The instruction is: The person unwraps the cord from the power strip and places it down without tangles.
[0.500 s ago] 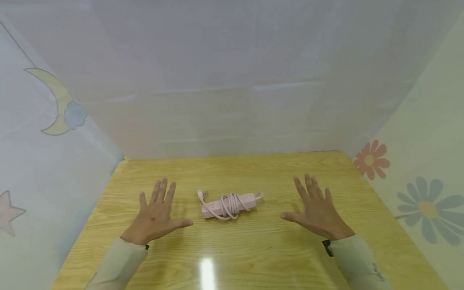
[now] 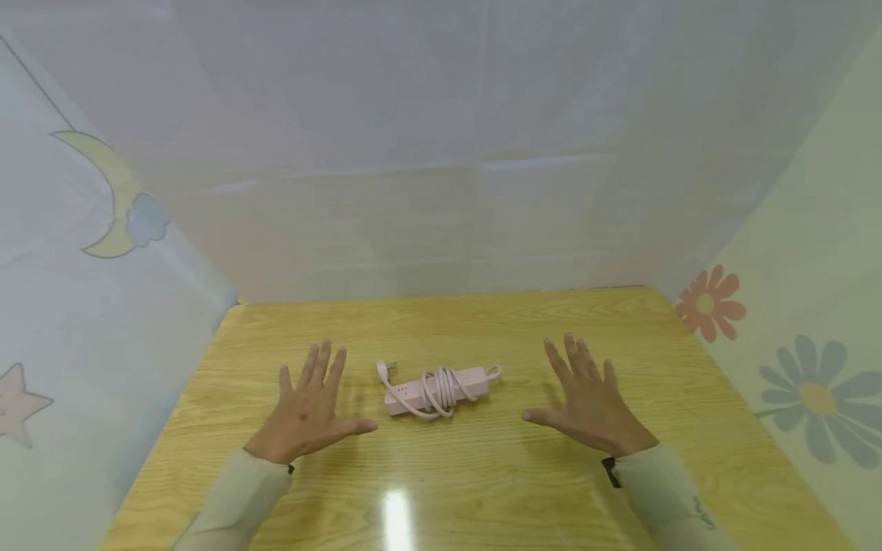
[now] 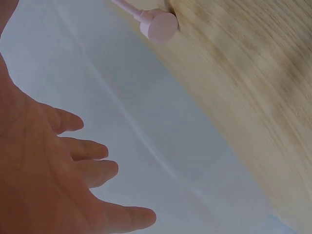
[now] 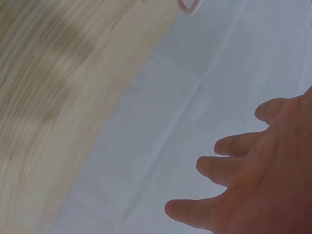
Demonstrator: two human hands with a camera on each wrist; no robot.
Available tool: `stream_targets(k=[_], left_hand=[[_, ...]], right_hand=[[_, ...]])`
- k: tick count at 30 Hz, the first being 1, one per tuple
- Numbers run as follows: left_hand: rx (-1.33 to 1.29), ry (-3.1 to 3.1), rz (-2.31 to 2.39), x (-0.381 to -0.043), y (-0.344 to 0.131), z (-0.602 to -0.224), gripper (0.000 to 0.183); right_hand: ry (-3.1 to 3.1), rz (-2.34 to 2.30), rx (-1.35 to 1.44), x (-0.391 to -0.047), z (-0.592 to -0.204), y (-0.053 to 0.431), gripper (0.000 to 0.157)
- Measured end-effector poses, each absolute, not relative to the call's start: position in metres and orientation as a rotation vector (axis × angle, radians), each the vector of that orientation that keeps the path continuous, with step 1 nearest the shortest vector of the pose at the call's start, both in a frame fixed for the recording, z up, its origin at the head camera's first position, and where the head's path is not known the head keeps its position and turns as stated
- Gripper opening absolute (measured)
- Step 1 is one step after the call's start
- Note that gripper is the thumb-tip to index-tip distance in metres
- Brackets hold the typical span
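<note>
Pink power strip observed at the centre of the bench, its long axis tilted slightly, from about 8 to 2 o'clock. The cord is wound in several turns round the strip's middle. The plug is found off the strip's 10 o'clock corner, its prongs turned toward 3 o'clock; a small loop is noted at the opposite end, at 2 o'clock.

The left hand is held at 9 o'clock of the strip, the right hand at 3 o'clock. Both grips are spread — fingers apart, thumbs stretched inward toward the strip. Nothing is held by either one, and the strip is touched by neither. In the left wrist view the plug is caught near the top, at 12 o'clock; in the right wrist view only part of the loop is seen.

Handling, as judged: a two-handed approach is suggested by the pose. The strip would best be met at its two bare ends, so that the turns are neither squeezed nor dragged loose. Care is advised on the left — the plug and its free length of cord could be snagged by the thumb. How tightly the turns are wound cannot be told; slack should be assumed.
</note>
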State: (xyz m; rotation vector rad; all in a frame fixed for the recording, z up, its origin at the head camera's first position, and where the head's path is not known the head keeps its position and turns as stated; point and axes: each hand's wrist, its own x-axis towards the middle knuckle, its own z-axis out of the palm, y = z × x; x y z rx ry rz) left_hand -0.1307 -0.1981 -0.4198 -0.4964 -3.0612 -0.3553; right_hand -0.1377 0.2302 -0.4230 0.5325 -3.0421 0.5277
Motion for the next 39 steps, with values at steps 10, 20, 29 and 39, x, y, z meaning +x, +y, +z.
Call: stream_targets(k=[10,20,29,39], left_hand=[[-0.518,-3.047,-0.336,-0.131,-0.194,-0.425,0.122],[-0.517,-3.037,-0.322,-0.131,-0.193,-0.435,0.122],[-0.527,-3.05,-0.375,-0.13,-0.192,-0.444,0.122],[-0.552,-3.039,-0.404,-0.13,-0.189,-0.453,0.121]], right_hand=[[-3.024,0.526,0.561,-0.139,-0.43,0.224,0.111],[-3.028,0.539,0.581,-0.14,-0.435,0.217,0.111],[-3.025,0.536,0.583,-0.142,-0.439,0.21,0.112],[-3.03,0.556,0.599,-0.143,-0.439,0.204,0.112]])
